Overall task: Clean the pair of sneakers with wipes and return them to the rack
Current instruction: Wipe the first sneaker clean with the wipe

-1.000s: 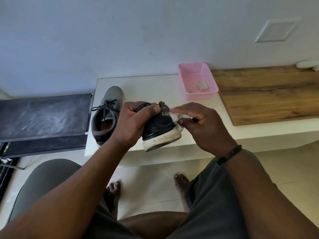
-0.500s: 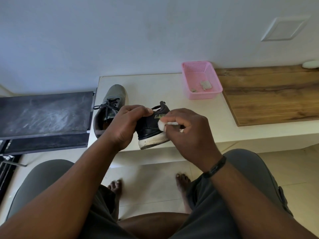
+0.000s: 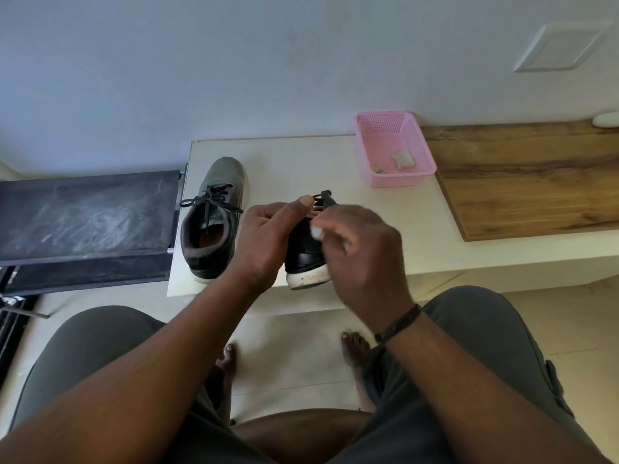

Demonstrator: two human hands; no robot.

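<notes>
Left hand (image 3: 268,242) gripping sneaker (image 3: 306,252), right hand (image 3: 361,249) pinching wipe (image 3: 316,232); scraps (image 3: 402,159) in pink basket (image 3: 368,152)

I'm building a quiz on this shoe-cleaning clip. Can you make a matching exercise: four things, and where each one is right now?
Things:
1. wipe
2. grey sneaker
3. black sneaker
4. pink basket

Places:
A. standing on the white bench, untouched
B. gripped by the left hand
C. beside the wooden board
D. pinched in the right hand

Pairs: 1-D, 2-A, 3-B, 4-C
</notes>
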